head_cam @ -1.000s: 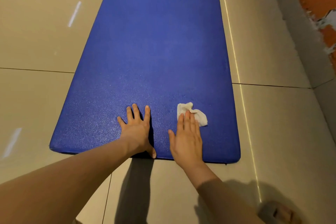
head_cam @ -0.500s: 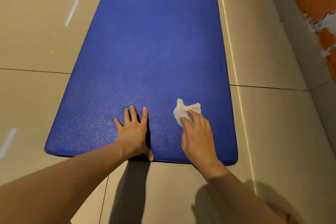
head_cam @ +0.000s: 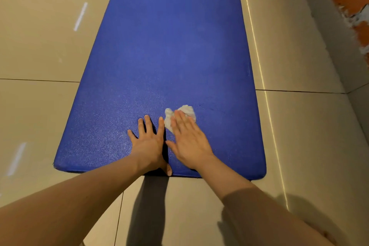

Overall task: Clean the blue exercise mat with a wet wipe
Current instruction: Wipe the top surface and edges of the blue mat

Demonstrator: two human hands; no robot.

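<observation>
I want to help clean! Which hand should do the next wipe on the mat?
Right, most likely. The right hand lies flat on the wipe, fingers pressing it to the mat. The left hand is spread on bare mat beside it, seemingly bracing, with no wipe under it.

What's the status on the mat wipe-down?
Left hand flat on blue mat. Right hand presses wet wipe onto it, fingers straight. Nothing in the way.

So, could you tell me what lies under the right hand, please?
A crumpled white wet wipe, pressed onto the long blue exercise mat by the right hand with straight fingers. Its far edge shows; the part beneath the fingers is covered.
</observation>
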